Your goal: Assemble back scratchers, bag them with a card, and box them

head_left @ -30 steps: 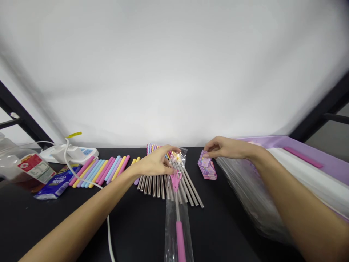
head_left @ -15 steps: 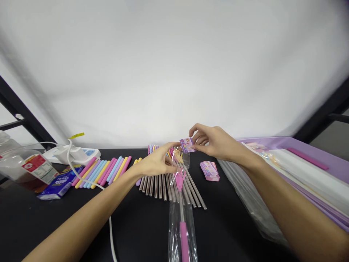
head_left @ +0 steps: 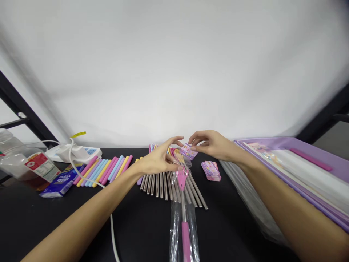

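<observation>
My left hand point(head_left: 159, 160) pinches the top of a clear plastic sleeve point(head_left: 183, 222) that lies toward me on the black table point(head_left: 136, 225). Inside the sleeve is a pink hand-shaped stick point(head_left: 182, 179) on a metal rod with a pink grip. My right hand point(head_left: 211, 145) holds a small purple printed card point(head_left: 188, 150) at the mouth of the sleeve, touching it. Under both hands lies a fan of bare metal rods point(head_left: 163, 183). A small stack of the same cards point(head_left: 210, 170) sits just to the right.
Pastel silicone sleeves point(head_left: 105, 170) in pink, blue and yellow lie in a row at left. Farther left are a white power strip point(head_left: 73, 153) with a cable, a blue packet point(head_left: 58, 183) and a plastic bottle point(head_left: 24, 167). A purple tray point(head_left: 308, 171) and stacked clear bags point(head_left: 251, 200) fill the right side.
My right hand picked a card off the stack, carried it left and lowered it to the mouth of the sleeve. My left hand kept its pinch on the sleeve top, index finger now lifted.
</observation>
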Motion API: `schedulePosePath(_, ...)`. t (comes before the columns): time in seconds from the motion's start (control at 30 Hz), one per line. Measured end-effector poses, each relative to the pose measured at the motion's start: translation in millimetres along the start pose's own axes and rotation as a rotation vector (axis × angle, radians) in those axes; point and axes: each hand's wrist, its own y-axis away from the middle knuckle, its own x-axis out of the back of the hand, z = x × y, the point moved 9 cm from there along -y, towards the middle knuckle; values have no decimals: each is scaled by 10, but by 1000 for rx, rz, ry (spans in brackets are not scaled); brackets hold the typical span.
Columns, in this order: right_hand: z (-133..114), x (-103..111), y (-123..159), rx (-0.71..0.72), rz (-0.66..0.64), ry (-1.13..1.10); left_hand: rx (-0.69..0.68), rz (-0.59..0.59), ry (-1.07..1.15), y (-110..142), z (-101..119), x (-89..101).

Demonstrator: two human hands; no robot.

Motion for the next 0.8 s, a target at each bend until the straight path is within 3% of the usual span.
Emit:
schedulePosePath(0.27, 168, -135, -27, -72, -54, -154, -40, -24, 14, 24, 83, -21)
schedulePosePath(0.57, 139, -103, -53, -47, 69, -296, -47, -7, 38, 18, 99, -18)
schedulePosePath(0.8, -118, -3, -26, 125, 150, 52, 52, 10, 81, 6, -44, -11)
